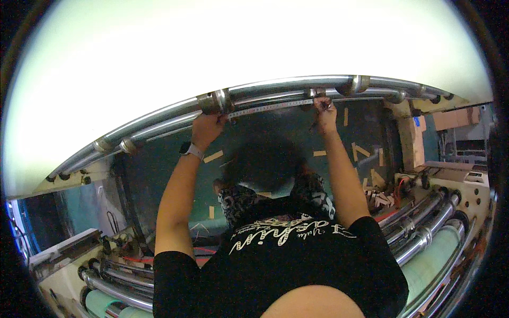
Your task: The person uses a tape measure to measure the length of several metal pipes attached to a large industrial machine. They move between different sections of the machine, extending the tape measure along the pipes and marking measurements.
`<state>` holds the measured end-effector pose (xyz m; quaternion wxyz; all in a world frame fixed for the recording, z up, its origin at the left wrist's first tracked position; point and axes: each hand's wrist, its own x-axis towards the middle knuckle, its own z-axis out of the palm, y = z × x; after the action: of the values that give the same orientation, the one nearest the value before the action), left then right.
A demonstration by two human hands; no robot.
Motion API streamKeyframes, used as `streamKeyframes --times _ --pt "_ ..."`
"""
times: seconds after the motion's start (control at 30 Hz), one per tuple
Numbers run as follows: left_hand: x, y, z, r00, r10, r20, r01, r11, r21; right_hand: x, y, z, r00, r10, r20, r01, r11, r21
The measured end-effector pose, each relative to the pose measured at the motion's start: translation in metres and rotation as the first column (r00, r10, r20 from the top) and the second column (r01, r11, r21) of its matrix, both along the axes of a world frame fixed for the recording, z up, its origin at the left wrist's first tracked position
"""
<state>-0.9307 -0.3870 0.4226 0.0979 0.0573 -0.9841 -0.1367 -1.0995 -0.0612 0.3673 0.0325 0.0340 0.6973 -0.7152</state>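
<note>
A narrow white measuring tape [270,108] with small markings stretches between my two hands, just below a pair of shiny metal bars. My left hand [208,129], with a watch [191,150] on its wrist, is closed at the left end of the strip. It lies right under a dark metal collar [214,100] on the bars. Closed around the strip's right end, my right hand [325,113] is beside a smaller collar [317,93]. My fingertips are partly hidden on both sides.
Beyond the bars [275,84] spreads a bright white surface [238,42]. Several pale strips [345,116] lie on the dark green floor. Metal rollers [424,233] stand at the lower right and more rollers [122,291] at the lower left. Cardboard boxes [456,119] are at the far right.
</note>
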Motion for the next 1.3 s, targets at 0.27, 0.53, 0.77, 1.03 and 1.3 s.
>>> streamKeyframes --times 0.27,0.53,0.77,1.03,1.3 --pt "-0.007 0.002 0.005 0.993 0.061 0.102 -0.060 0.998 -0.013 -0.007 0.005 -0.025 0.989 -0.031 -0.141 0.032 0.999 0.003" --pt "-0.003 0.001 0.009 0.997 0.054 0.060 -0.054 0.999 0.000 0.002 -0.003 -0.005 0.997 -0.023 -0.080 0.016 0.996 -0.091" --pt "-0.006 0.001 0.010 0.998 0.014 0.056 -0.015 1.000 0.020 0.005 -0.008 -0.002 0.985 -0.090 -0.144 0.078 0.993 -0.087" --pt "-0.006 -0.001 0.009 0.999 -0.015 0.034 0.014 0.999 0.048 0.004 -0.008 0.000 0.988 -0.092 -0.124 0.083 0.994 -0.073" --pt "-0.006 -0.001 0.010 0.999 -0.021 0.036 0.020 1.000 0.009 0.004 -0.006 -0.001 0.989 -0.084 -0.119 0.077 0.995 -0.059"
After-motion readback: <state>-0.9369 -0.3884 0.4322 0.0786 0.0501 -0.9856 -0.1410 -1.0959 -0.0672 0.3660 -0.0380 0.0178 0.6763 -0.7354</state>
